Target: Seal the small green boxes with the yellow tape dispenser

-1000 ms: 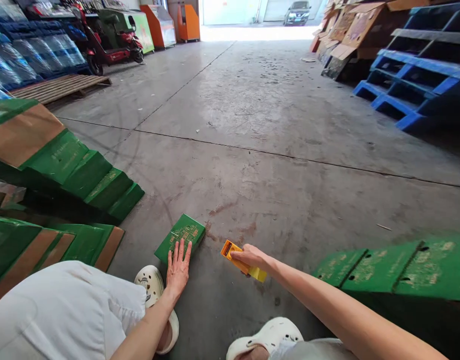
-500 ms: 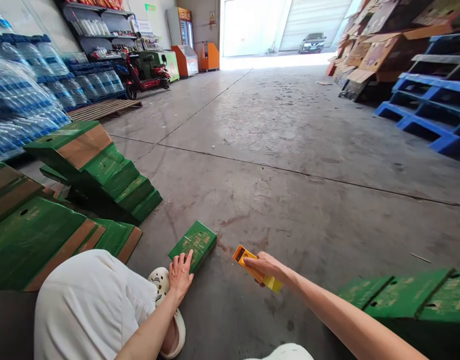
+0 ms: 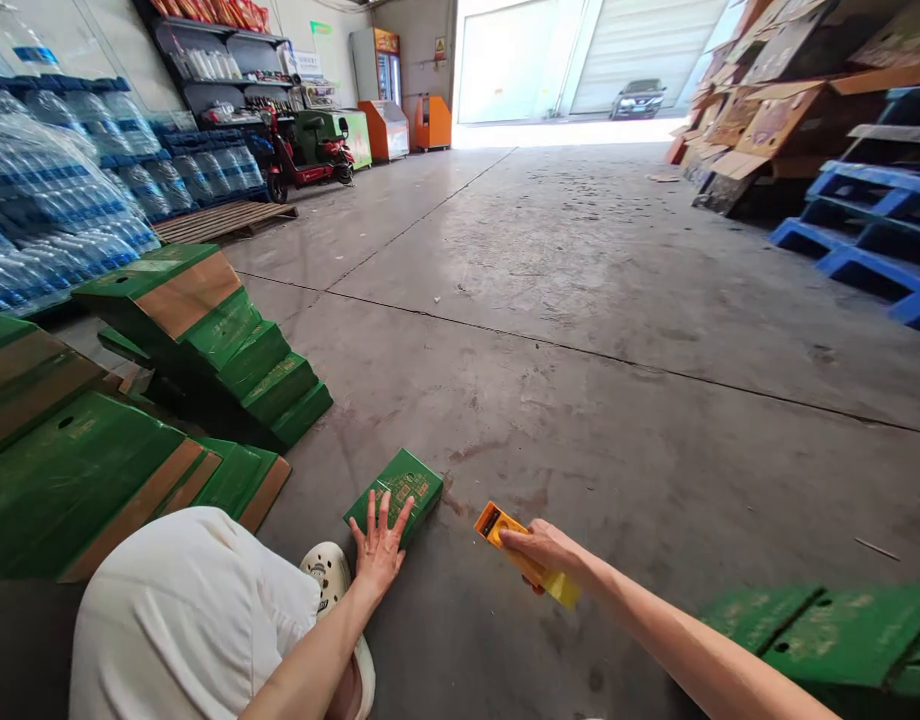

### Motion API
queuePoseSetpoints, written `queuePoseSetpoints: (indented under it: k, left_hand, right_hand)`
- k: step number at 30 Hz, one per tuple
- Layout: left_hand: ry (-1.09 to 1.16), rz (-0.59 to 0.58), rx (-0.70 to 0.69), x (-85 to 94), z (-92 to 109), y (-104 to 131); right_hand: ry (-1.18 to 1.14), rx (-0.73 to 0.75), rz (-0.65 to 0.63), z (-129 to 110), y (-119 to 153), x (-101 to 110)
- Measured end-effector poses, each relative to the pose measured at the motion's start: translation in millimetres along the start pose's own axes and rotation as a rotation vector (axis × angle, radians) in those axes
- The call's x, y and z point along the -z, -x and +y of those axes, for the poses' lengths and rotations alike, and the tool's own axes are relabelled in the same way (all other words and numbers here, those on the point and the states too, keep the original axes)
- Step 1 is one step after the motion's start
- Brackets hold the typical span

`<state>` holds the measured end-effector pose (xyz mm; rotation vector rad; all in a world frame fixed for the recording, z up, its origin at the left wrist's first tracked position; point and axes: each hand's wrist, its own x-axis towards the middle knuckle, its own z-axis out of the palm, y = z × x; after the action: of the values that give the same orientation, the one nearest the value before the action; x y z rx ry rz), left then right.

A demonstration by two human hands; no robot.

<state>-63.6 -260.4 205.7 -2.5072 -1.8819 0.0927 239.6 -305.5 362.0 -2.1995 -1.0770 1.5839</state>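
My left hand (image 3: 380, 550) lies flat with fingers spread on top of a small green cardboard box (image 3: 421, 485). Gold print marks the lid, and the box rests on the concrete floor. In my right hand (image 3: 546, 552) is an orange tape dispenser (image 3: 505, 524), gripped around its body just above the floor. Its dark-edged front end points up and left, towards the box but apart from it. A piece of yellow see-through tape (image 3: 563, 588) shows behind the fingers. My shoe (image 3: 328, 574) is beside the box.
Stacked green cartons (image 3: 227, 340) lean at the left, with larger green cartons (image 3: 77, 460) nearer. More green cartons (image 3: 842, 630) stand at the lower right. Blue pallets (image 3: 872, 205) and brown boxes (image 3: 782, 120) are farther right. Wrapped water bottles (image 3: 55, 190) and a red scooter (image 3: 302, 160) are at back left.
My left hand has shifted forward onto the box top, and its fingers have spread wider. My right hand keeps its hold on the tape dispenser. The whole view has swung slightly.
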Motion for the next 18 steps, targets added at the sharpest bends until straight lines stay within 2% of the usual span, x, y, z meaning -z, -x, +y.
queuePoseSetpoints:
  k: [4,6,8,11,15,17,18]
  left_hand:
    - [0.016,-0.031,-0.052,-1.0,10.7,-18.5]
    - [0.026,-0.013,-0.038,-5.2,7.3,-24.7]
    - [0.036,-0.017,0.024,-7.9,-4.6,-33.1]
    - [0.113,-0.030,0.215,-3.0,-34.7,-56.6]
    - [0.359,-0.003,0.564,17.9,-75.4,-100.6]
    - [0.414,0.029,0.719,28.9,-85.9,-118.4]
    - [0.396,0.065,0.755,33.2,-87.6,-124.9]
  right_hand:
    - [-0.006,-0.043,-0.018,2.8,-16.3,2.7]
    - [-0.023,-0.045,-0.028,7.0,-25.9,4.5]
    - [-0.020,-0.027,-0.042,11.6,-34.5,6.6]
    - [0.013,-0.024,-0.043,15.3,-41.0,10.2]
    - [0.034,-0.038,-0.036,13.1,-35.3,15.4]
    - [0.023,-0.037,-0.026,12.7,-31.4,17.2]
    - [0.013,-0.035,-0.028,13.4,-30.8,17.6]
